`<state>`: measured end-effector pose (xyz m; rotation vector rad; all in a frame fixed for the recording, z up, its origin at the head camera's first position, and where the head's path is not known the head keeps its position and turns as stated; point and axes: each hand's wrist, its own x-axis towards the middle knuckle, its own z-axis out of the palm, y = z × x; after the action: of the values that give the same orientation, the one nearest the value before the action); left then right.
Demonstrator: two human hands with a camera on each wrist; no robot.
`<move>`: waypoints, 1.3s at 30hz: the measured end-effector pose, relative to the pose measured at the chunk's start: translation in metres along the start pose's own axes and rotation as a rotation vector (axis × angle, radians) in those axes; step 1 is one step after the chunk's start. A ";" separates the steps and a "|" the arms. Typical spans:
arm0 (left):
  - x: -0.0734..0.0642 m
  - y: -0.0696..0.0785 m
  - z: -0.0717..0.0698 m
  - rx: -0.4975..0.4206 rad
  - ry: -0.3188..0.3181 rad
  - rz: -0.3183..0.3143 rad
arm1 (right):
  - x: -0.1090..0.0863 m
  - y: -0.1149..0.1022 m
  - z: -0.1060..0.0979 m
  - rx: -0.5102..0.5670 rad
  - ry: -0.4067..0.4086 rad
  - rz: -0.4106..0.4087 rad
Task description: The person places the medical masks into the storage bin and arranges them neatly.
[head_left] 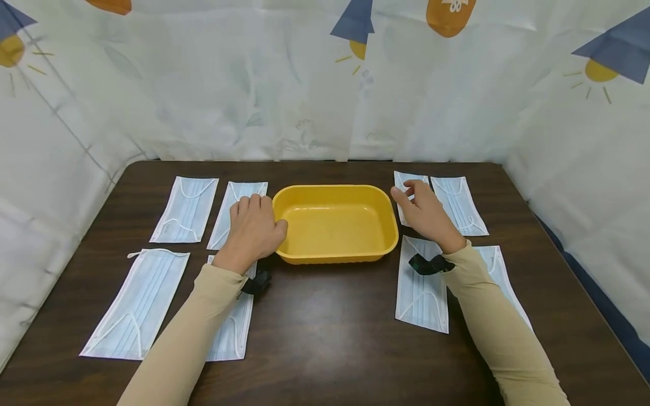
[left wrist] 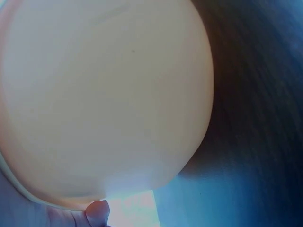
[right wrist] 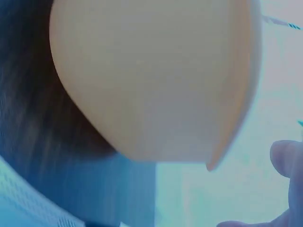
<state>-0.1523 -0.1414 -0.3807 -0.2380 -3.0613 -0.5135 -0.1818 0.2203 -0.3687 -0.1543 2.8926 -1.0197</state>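
Note:
A yellow plastic tray [head_left: 335, 225], shallow and with rounded corners, sits mid-table. My left hand [head_left: 255, 231] grips its left rim, the thumb lying at the edge; in the left wrist view a fingertip [left wrist: 97, 213] shows close against the rim of the pale-looking tray [left wrist: 109, 104]. Just off the tray's right end, my right hand [head_left: 429, 211] hovers above a blue pleated face mask [head_left: 406, 179], thumb and fingers parted and holding nothing. The right wrist view shows a gap between the tray [right wrist: 151, 85] and the right fingers [right wrist: 284, 158].
Flat masks lie on both sides of the dark wooden table [head_left: 325, 344]: on the left a mask [head_left: 185, 210] and a larger-looking one [head_left: 137, 304], on the right a mask [head_left: 459, 206] and one nearer [head_left: 421, 299]. A printed white curtain [head_left: 254, 84] surrounds the table.

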 end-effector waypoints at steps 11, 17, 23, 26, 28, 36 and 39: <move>-0.002 0.001 0.001 0.027 0.006 -0.006 | -0.002 0.027 -0.023 0.097 0.242 0.009; -0.004 0.001 0.002 0.029 0.009 -0.010 | -0.006 0.043 -0.039 0.186 0.287 0.089; -0.003 0.002 0.002 0.019 0.015 -0.004 | -0.007 0.058 -0.056 0.252 0.314 0.175; -0.003 0.002 0.002 0.012 0.022 0.000 | -0.007 0.066 -0.064 0.230 0.347 0.184; -0.003 0.002 0.002 0.010 0.024 0.000 | -0.008 0.071 -0.069 0.215 0.357 0.197; -0.003 0.002 0.002 0.006 0.020 0.000 | -0.011 0.089 -0.085 0.197 0.375 0.232; -0.003 0.003 0.002 0.007 0.021 -0.001 | -0.013 0.096 -0.091 0.204 0.379 0.231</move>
<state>-0.1491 -0.1387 -0.3821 -0.2292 -3.0427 -0.5015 -0.1846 0.3524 -0.3580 0.4186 2.9957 -1.4185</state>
